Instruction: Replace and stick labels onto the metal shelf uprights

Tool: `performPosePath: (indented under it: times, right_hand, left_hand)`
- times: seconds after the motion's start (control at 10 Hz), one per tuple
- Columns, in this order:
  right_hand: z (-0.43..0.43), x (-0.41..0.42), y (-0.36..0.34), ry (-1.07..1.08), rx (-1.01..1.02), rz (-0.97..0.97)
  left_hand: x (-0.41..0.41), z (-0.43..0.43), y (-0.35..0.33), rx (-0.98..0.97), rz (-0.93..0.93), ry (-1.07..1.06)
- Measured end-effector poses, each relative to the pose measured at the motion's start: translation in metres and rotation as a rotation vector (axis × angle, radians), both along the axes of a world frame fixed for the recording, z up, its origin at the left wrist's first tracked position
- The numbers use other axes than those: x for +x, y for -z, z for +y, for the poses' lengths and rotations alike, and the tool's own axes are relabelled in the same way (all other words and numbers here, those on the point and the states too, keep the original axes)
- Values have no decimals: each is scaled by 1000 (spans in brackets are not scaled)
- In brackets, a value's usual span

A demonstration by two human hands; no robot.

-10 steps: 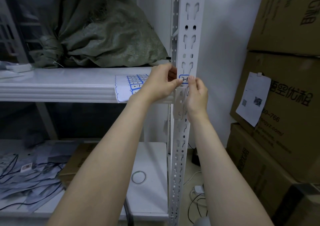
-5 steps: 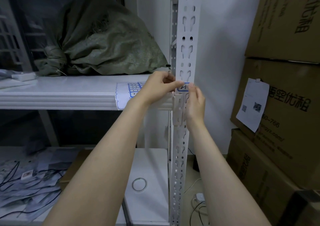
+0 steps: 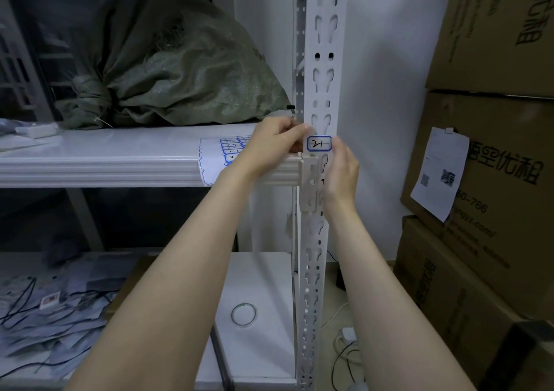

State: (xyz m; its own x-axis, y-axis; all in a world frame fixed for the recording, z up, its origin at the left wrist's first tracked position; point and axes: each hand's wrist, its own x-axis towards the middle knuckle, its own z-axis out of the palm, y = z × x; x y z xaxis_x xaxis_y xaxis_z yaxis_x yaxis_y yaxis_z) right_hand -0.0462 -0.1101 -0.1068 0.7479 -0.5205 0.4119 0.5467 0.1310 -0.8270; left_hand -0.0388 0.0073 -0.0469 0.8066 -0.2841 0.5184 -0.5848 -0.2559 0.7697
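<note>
A white label [image 3: 319, 144] with a blue border and a handwritten "21" lies flat on the white slotted metal upright [image 3: 325, 61], just above the shelf joint. My left hand [image 3: 269, 148] sits at the label's left side with its fingers curled, and the thumb tip touches the top left corner. My right hand [image 3: 343, 169] is at the right side, a fingertip touching the label's right edge. The label's whole face shows between the two hands. A sheet of blue-bordered labels [image 3: 221, 154] lies over the shelf edge, partly hidden behind my left hand.
A grey-green sack [image 3: 180, 70] fills the white shelf [image 3: 105, 163] to the left. The lower shelf holds a tape ring [image 3: 243, 313], papers and black cables [image 3: 45, 309]. Stacked cardboard boxes [image 3: 494, 181] stand close on the right. A charger and cord [image 3: 347, 335] lie on the floor.
Both hands' fingers have slid off the label's face to its edges, so the whole "21" shows now. The view has tilted up a little.
</note>
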Motion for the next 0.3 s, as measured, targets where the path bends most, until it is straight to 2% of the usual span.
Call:
performPosePath:
  times: [0.1,0.2,0.3]
  right_hand:
    - [-10,-7,12,-92,-170,-67]
    - [-16,-11,10,-199,-177,-99]
    - [-14,-14,9,-117,-70,-36]
  left_hand:
    - [0,1,-5,-19,38,42]
    - [-3,0,-10,51,-38,-49]
    - [-6,-5,-14,176,-205,-224]
